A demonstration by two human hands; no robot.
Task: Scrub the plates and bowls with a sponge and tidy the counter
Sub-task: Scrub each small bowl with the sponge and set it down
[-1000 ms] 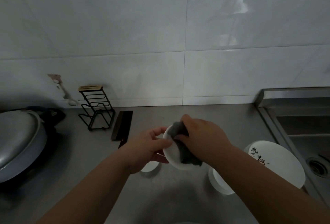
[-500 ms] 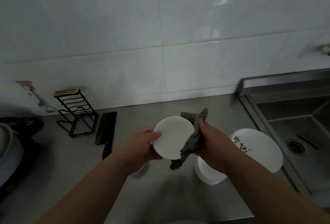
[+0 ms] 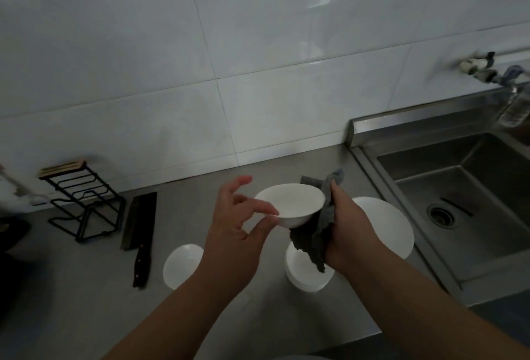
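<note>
From the head camera, a small white bowl point(image 3: 289, 204) is held in the air above the steel counter point(image 3: 71, 288), tilted a little, between both hands. The left hand point(image 3: 238, 227) pinches the bowl's left rim between thumb and forefinger, its other fingers spread and lifted clear. The right hand point(image 3: 348, 230) is curled round a grey cloth point(image 3: 312, 240), pressing it against the bowl's right side; the cloth bunches up above the fingers and hangs loose below the bowl. On the counter beneath the cloth sits a second white bowl point(image 3: 308, 278), and a small white dish point(image 3: 180, 266) lies to the left, partly behind the left wrist. A large white plate point(image 3: 385, 224) rests behind the right hand, near the edge of the sink point(image 3: 473, 187). Farther left a cleaver point(image 3: 140, 230) lies flat beside a black wire rack point(image 3: 83, 204) that stands close to the tiled wall point(image 3: 258, 58).
</note>
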